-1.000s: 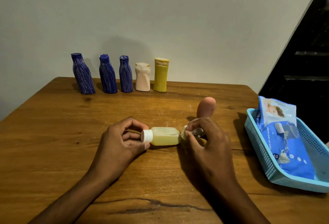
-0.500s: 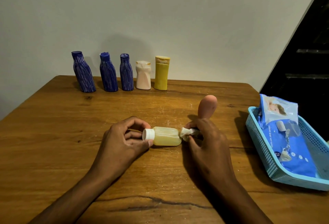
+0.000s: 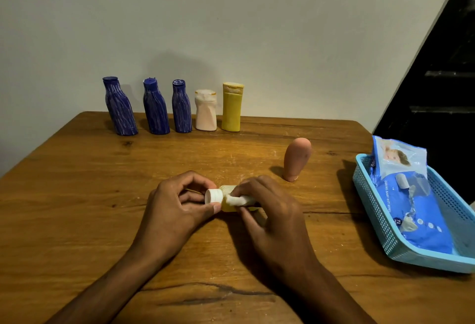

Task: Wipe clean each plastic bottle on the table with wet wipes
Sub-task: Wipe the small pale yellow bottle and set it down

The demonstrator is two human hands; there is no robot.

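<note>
A small pale yellow bottle (image 3: 226,204) with a white cap (image 3: 213,196) lies on its side at the middle of the wooden table (image 3: 77,208). My left hand (image 3: 177,208) pinches the cap end. My right hand (image 3: 267,215) covers most of the bottle's body and pinches a rolled white wet wipe (image 3: 237,200) against it near the neck. Three blue bottles (image 3: 155,107), a pale pink bottle (image 3: 205,111) and a yellow bottle (image 3: 231,107) stand in a row at the back edge. An orange-pink tube (image 3: 297,159) stands upside down behind my right hand.
A light blue plastic basket (image 3: 377,223) sits at the right edge of the table and holds a blue pack of baby wet wipes (image 3: 411,195). A pale wall rises just behind the row of bottles. A dark opening lies to the right.
My right hand has slid left with the wipe, from the bottle's base along its body to near the cap. My left hand still holds the cap end.
</note>
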